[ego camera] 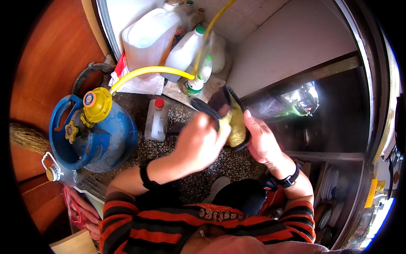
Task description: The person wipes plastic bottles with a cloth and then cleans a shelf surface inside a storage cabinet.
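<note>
My right hand (pixel 261 136) grips a gold-coloured item with black edging (pixel 237 125), its thumb on the dark rim. It resembles a shoe or slipper, but blur leaves its kind unsettled. Close against it, my left hand (pixel 199 139) is closed around a blurred black strip or strap (pixel 206 108). I cannot tell whether this strip belongs to the gold item. Both hands are held above the speckled floor (pixel 228 165). Left of them stands a clear plastic jug with a red cap (pixel 156 122).
A blue gas cylinder (pixel 117 143) with a yellow regulator (pixel 100 104) stands at left, its yellow hose (pixel 152 70) running to the back. Several plastic jugs, including a large one (pixel 142 41), occupy the cabinet. A straw broom (pixel 28 138) rests at far left; stacked plates (pixel 330 182) sit at right.
</note>
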Demonstrator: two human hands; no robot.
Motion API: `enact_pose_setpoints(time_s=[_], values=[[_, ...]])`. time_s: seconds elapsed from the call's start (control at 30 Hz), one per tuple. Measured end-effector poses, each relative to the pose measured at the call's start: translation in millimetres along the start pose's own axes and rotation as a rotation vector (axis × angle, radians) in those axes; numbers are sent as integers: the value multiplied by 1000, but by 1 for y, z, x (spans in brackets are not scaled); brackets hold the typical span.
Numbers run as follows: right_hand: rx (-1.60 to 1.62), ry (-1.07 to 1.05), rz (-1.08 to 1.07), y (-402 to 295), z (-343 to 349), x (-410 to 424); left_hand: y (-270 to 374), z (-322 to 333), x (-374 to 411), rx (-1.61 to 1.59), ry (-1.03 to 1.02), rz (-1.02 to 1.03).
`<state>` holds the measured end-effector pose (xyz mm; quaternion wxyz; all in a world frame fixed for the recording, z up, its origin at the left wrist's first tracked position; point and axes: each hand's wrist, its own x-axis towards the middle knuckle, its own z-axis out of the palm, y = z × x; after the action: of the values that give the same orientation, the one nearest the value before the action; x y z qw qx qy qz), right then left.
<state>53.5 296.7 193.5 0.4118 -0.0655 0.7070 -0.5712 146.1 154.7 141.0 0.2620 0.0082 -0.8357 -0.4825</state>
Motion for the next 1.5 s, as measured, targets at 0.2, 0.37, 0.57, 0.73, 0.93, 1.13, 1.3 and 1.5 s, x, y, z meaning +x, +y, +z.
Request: enact_pose_setpoints(time_s=[0.2,0.37,0.57,0.73,0.93,1.13,1.3,1.5], values=[[-128,-225,-193,5,3,5,4,12,-9,218,-238,191],[-7,-153,-63,5,-1,4,-3,6,-10,-49,-321,234],[-112,-341,-66,-6,-15,-14,-68,-32,27,-490,-268,141],[-126,-397,-75,-39,-24,-29,-128,-12,11,-789,-864,-126],[-139,-317,-194,-31,-40,-18,-125,-7,2,-879,-765,-368],[-325,-415,-140,-25,-24,-25,-119,2,0,-648,-578,90],[-525,-484,-293,-12,-35,-18,-104,-6,-4,-1158,-704,-240],[-664,-454,-416,-30,-24,-22,-94,-17,5,-1160,-377,24]])
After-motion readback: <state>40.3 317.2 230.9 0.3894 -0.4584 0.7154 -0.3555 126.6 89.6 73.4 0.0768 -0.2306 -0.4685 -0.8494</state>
